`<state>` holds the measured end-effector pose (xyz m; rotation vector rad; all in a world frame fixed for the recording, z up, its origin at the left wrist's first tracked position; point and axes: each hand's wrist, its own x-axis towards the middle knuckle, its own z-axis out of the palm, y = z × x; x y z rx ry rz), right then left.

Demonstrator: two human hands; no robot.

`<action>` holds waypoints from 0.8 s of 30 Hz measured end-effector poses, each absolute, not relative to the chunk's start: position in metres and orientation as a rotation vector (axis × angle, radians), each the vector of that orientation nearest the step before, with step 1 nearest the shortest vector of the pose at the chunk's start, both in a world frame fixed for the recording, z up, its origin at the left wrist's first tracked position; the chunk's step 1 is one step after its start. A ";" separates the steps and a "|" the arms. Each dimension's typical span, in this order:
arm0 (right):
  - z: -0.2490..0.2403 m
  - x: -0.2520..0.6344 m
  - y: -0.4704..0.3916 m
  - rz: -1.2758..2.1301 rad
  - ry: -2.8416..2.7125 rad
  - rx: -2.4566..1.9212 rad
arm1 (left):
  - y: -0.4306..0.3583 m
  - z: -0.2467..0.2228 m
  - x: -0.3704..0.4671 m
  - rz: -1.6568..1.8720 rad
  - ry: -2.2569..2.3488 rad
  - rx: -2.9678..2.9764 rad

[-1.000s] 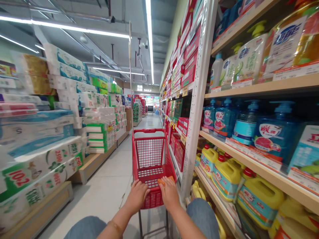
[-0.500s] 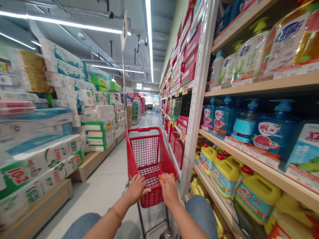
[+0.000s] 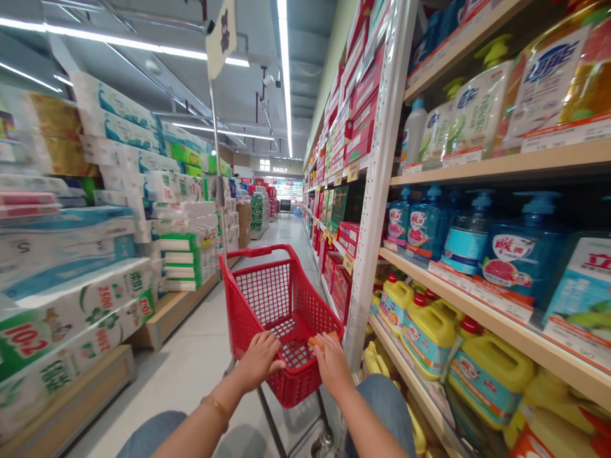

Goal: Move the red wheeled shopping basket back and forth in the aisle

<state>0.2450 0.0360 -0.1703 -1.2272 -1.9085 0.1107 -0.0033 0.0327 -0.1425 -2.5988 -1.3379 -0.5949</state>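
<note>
A small red plastic shopping cart (image 3: 286, 318) on dark metal legs stands in front of me, its lattice basket angled slightly left. My left hand (image 3: 260, 357) lies over the near left part of the basket's rim, fingers bent onto it. At the near right corner is my right hand (image 3: 333, 361), closed over the rim with an orange piece (image 3: 317, 342) showing under its fingers. What that piece is, I cannot make out. A pole (image 3: 217, 152) with a pale flag (image 3: 222, 39) bearing a dark bear shape rises from the cart's far left corner.
Close on the right, shelves (image 3: 477, 159) hold pump bottles (image 3: 513, 245) and yellow jugs (image 3: 491, 375). A white perforated upright (image 3: 370, 210) stands by the cart. Stacked tissue packs (image 3: 109, 318) line the left on a wooden base (image 3: 90, 394). The aisle floor (image 3: 191, 343) runs ahead.
The cart has turned a little, its far end and flag pole swinging left. The flag's face now shows more. Both hands have stayed on the rim, and the view has barely shifted.
</note>
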 end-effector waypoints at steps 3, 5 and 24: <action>-0.175 0.225 0.022 0.101 -1.939 -1.198 | 0.033 -0.150 0.014 -0.610 -1.376 -2.547; -0.180 0.216 0.010 0.090 -1.964 -1.164 | 0.032 -0.151 0.022 -0.644 -1.360 -2.534; -0.190 0.215 0.015 -0.084 -1.832 -1.270 | 0.048 -0.142 0.020 -0.631 -1.498 -2.395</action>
